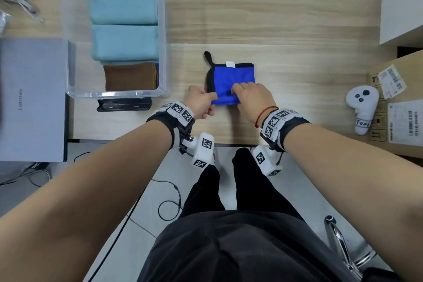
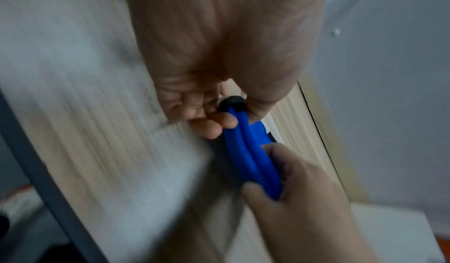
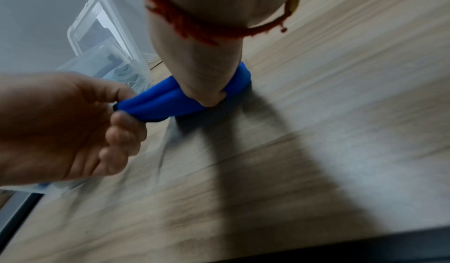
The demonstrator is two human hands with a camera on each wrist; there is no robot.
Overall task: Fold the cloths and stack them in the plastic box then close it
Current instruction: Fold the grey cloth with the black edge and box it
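Wood-grain counter (image 1: 297, 30) carried my blue cloth (image 1: 233, 75), whose near edge both my left hand (image 1: 201, 104) and right hand (image 1: 254, 98) pinched in their fingers, probably to fold it for the plastic box (image 1: 163, 30).

The right hand (image 3: 202, 70) comes down from 12 o'clock and pinches the folded blue cloth (image 3: 170, 101) on the wooden tabletop (image 3: 340, 113). The left hand (image 3: 63, 126), at 9 o'clock, pinches the cloth's other end. The plastic box (image 3: 107, 51) stands at 10 o'clock.

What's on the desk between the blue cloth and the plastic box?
Nothing: bare desk separates the blue cloth from the plastic box, seen in the head view.
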